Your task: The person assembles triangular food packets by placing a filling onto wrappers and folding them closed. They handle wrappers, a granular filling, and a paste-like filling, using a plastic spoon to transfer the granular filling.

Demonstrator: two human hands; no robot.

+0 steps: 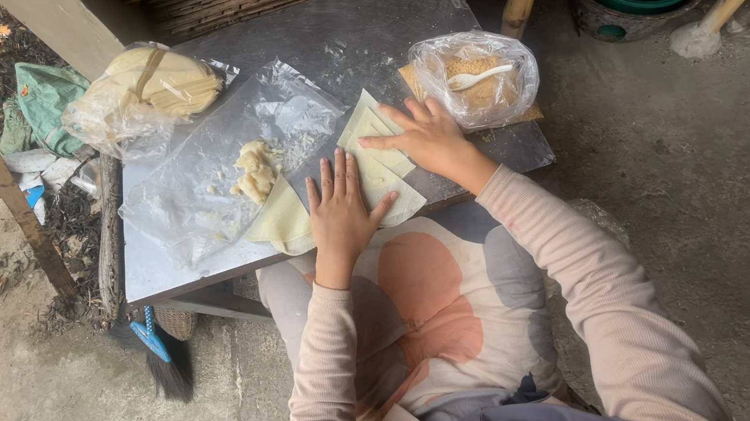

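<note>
Under both hands, on the near edge of the grey bench (pixel 426 18), lay pale triangular dough sheets (pixel 375 157). Her left hand (pixel 338 208) rested flat with fingers spread, gripping nothing; the right hand (pixel 426 138) pressed open-palmed on the upper sheet. Left of them sat dough scraps (pixel 254 171) on clear plastic (pixel 187 193); beyond the right hand, a bag of crumbs (pixel 476 79) with a white spoon (pixel 479 77).

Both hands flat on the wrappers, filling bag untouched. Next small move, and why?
Probably the right hand lifts toward the white spoon in the filling bag: both it and the left hand rest open on the pale wrappers, which look flat and bare.
</note>
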